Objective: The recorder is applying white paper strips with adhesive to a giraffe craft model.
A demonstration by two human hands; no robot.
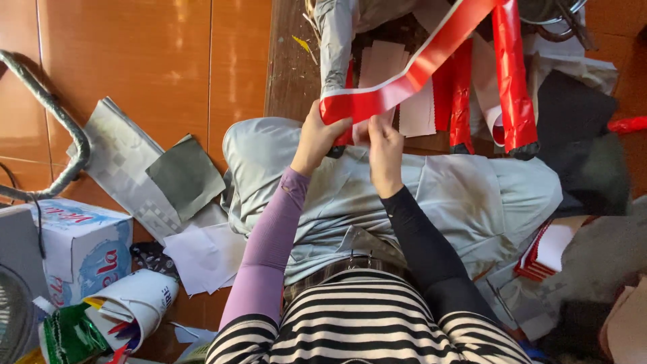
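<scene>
Red glossy paper, white on its back, runs as a long strip (pixel 411 74) from the upper right of the view down to the person's lap, where both hands meet on its lower end. The left hand (pixel 317 138), in a lilac sleeve, is closed on the strip's end with the thumb on top and the fingers curled beneath. The right hand (pixel 384 152), in a black sleeve, pinches the same end just beside it, fingers tucked under the paper so that their tips are hidden; it looks shut on the strip, though the exact grip is hard to make out.

Beyond the hands, more red rolled pieces (pixel 515 81) hang or lean against a dark wooden board (pixel 290 67), with pale pink sheets (pixel 418 111) behind them. On the orange tiled floor (pixel 135 61) to the left lie grey patterned paper (pixel 125 152), a dark grey square (pixel 185 175), white sheets (pixel 205 256) and a white and blue carton (pixel 84 246).

The risk here, as I judge it, is a tear or a crooked crease: the strip is long, hangs under its own weight and twists on its way up, so a pull from two hands set so close together could split the thin paper at the pinch. The loose end could also catch on the rolled pieces and drag them down.
</scene>
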